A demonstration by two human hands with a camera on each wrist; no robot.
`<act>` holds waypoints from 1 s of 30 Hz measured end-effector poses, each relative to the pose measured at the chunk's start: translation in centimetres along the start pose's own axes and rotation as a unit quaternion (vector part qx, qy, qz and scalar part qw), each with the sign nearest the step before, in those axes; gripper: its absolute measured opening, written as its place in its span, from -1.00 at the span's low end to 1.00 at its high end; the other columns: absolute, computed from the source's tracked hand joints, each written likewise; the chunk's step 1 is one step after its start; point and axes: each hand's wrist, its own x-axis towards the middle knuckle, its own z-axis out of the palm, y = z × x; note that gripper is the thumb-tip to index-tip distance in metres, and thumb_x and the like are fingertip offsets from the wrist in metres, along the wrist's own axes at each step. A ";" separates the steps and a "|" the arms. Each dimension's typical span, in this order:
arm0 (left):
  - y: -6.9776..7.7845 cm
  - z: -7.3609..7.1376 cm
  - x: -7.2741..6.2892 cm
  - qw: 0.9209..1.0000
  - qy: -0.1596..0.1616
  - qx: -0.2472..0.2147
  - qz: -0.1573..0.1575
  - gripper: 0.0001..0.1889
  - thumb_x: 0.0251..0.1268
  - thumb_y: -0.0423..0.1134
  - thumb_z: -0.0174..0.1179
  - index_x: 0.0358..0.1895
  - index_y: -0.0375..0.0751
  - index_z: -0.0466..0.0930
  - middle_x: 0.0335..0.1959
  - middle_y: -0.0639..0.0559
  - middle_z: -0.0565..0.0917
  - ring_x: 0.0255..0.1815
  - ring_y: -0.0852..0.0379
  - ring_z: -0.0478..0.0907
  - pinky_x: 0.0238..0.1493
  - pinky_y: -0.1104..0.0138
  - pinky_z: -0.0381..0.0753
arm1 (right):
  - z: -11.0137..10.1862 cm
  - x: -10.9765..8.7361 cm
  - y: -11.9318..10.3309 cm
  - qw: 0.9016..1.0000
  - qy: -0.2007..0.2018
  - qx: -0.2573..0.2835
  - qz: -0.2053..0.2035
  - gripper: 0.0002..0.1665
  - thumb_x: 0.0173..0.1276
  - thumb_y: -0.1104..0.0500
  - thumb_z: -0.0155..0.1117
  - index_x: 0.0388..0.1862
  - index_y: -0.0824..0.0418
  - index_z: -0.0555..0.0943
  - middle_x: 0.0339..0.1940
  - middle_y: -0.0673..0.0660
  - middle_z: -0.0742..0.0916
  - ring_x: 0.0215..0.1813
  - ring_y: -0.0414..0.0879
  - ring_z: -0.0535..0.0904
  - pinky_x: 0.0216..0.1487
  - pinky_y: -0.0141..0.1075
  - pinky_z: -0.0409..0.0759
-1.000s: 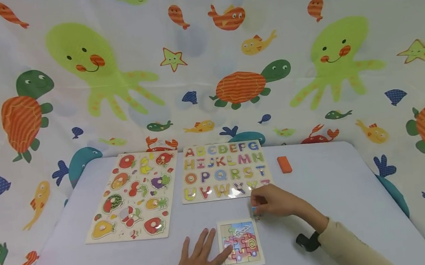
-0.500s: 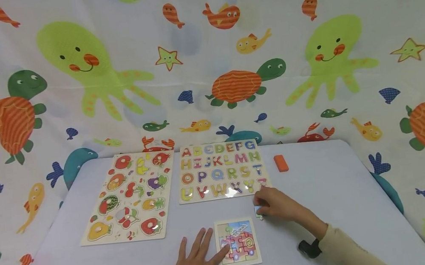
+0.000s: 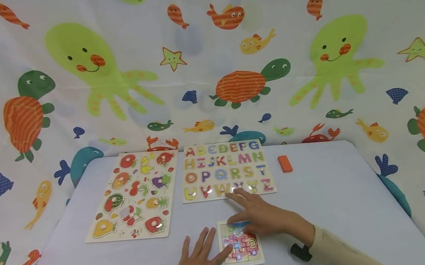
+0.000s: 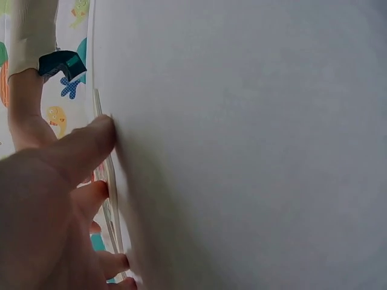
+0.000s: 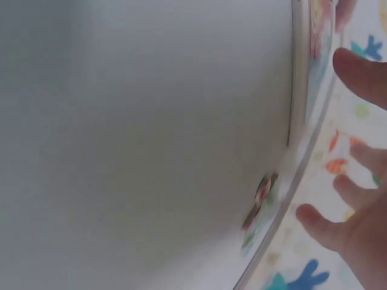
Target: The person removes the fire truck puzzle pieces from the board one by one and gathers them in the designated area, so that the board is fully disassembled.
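Note:
A small jigsaw puzzle (image 3: 230,262) in a pale wooden tray lies flat on the white table. My left hand (image 3: 194,262) rests beside it with fingers spread, and its thumb lies over the tray's left part. Over the tray's upper right reaches my right hand (image 3: 266,217), fingers apart and thumb above the puzzle. The right wrist view shows my extended fingers (image 5: 320,226) with nothing between them. A small, blurred colourful piece (image 5: 261,205) lies on the table past the tray's edge (image 5: 298,78) there; in the head view this spot is hidden under my right hand.
Behind the tray is an alphabet board (image 3: 221,168) with letter pieces. A fruit board (image 3: 130,196) lies at the left, and an orange block (image 3: 285,164) sits at the back right. A sea-animal curtain (image 3: 206,65) hangs behind the table (image 3: 326,198).
My right hand had curled fingers at a small blue piece right of the tray. It has moved left over the tray, and its fingers have spread. My left hand stays in place.

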 end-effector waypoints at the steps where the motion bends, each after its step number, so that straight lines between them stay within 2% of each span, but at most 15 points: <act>1: 0.0 0.0 0.1 1.000 -0.003 -0.001 -0.001 -0.24 0.34 0.50 -0.06 0.58 0.44 0.20 0.62 -0.17 0.15 0.62 -0.25 0.03 0.39 -0.40 0.15 | 0.0 0.2 -0.1 1.000 -0.010 0.003 -0.003 -0.45 0.31 0.12 0.49 0.25 -0.28 0.68 0.68 0.05 0.18 0.68 0.14 -0.08 0.52 0.25 0.15; 6: 0.1 0.2 0.0 1.000 0.017 0.018 0.008 -0.25 0.33 0.51 -0.08 0.56 0.43 0.25 0.60 -0.19 0.19 0.60 -0.26 0.08 0.35 -0.39 0.22 | -0.1 0.8 -0.7 0.999 -0.027 -0.018 -0.010 -0.49 0.29 0.14 0.50 0.19 -0.29 0.71 0.65 0.02 0.25 0.67 0.12 -0.04 0.54 0.23 0.12; 10: 0.0 0.2 0.0 0.999 0.020 0.026 0.008 -0.25 0.33 0.51 -0.08 0.56 0.43 0.25 0.60 -0.18 0.20 0.60 -0.25 0.09 0.34 -0.38 0.23 | -0.2 1.2 -1.0 0.998 -0.022 -0.050 -0.020 -0.51 0.26 0.14 0.53 0.14 -0.28 0.73 0.53 0.00 0.40 0.61 0.09 0.10 0.48 0.21 0.25; 13: 0.0 0.2 0.0 1.000 0.016 0.024 0.006 -0.25 0.34 0.51 -0.06 0.56 0.43 0.25 0.60 -0.17 0.19 0.60 -0.25 0.09 0.35 -0.38 0.23 | -0.2 1.4 -1.2 0.997 -0.017 -0.065 -0.030 -0.50 0.24 0.15 0.55 0.13 -0.26 0.73 0.39 -0.02 0.50 0.48 0.01 0.26 0.41 0.11 0.39; 17: -0.1 0.2 0.1 1.000 0.014 0.026 0.006 -0.26 0.33 0.49 -0.03 0.56 0.43 0.26 0.61 -0.16 0.19 0.60 -0.23 0.07 0.35 -0.39 0.23 | -0.1 1.6 -1.4 0.997 -0.014 -0.069 -0.033 -0.47 0.19 0.18 0.58 0.13 -0.21 0.72 0.20 -0.04 0.56 0.24 -0.11 0.38 0.33 -0.13 0.49; 20: 0.0 0.2 0.1 0.999 0.019 0.030 0.008 -0.26 0.32 0.48 0.00 0.55 0.42 0.27 0.60 -0.17 0.20 0.60 -0.24 0.09 0.34 -0.38 0.24 | -0.1 1.6 -1.5 0.999 -0.020 -0.040 -0.020 -0.47 0.20 0.22 0.58 0.12 -0.17 0.70 0.09 -0.06 0.59 0.07 -0.20 0.44 0.17 -0.34 0.57; 24: 0.0 0.3 0.1 0.999 0.026 0.032 0.011 -0.26 0.32 0.47 0.03 0.55 0.40 0.29 0.59 -0.18 0.21 0.59 -0.24 0.11 0.33 -0.38 0.26 | 0.2 1.3 -1.6 1.000 -0.021 0.007 0.003 -0.51 0.26 0.26 0.52 0.12 -0.12 0.68 -0.03 -0.12 0.66 -0.06 -0.28 0.48 -0.02 -0.43 0.60; 27: 0.0 0.3 0.1 0.999 0.027 0.033 0.012 -0.26 0.32 0.48 0.01 0.55 0.40 0.28 0.59 -0.18 0.22 0.59 -0.24 0.11 0.33 -0.38 0.27 | 0.6 0.9 -1.5 0.999 -0.006 0.040 0.007 -0.53 0.29 0.29 0.47 0.13 -0.08 0.69 -0.06 -0.16 0.69 -0.06 -0.28 0.50 0.03 -0.39 0.61; 30: 0.0 0.3 0.1 0.999 0.028 0.030 0.013 -0.26 0.33 0.48 -0.01 0.55 0.41 0.27 0.59 -0.19 0.22 0.58 -0.25 0.11 0.33 -0.38 0.27 | 1.1 0.7 -1.1 0.995 0.009 0.102 0.012 -0.60 0.32 0.32 0.41 0.07 -0.06 0.70 -0.06 -0.20 0.68 -0.02 -0.30 0.50 0.11 -0.34 0.59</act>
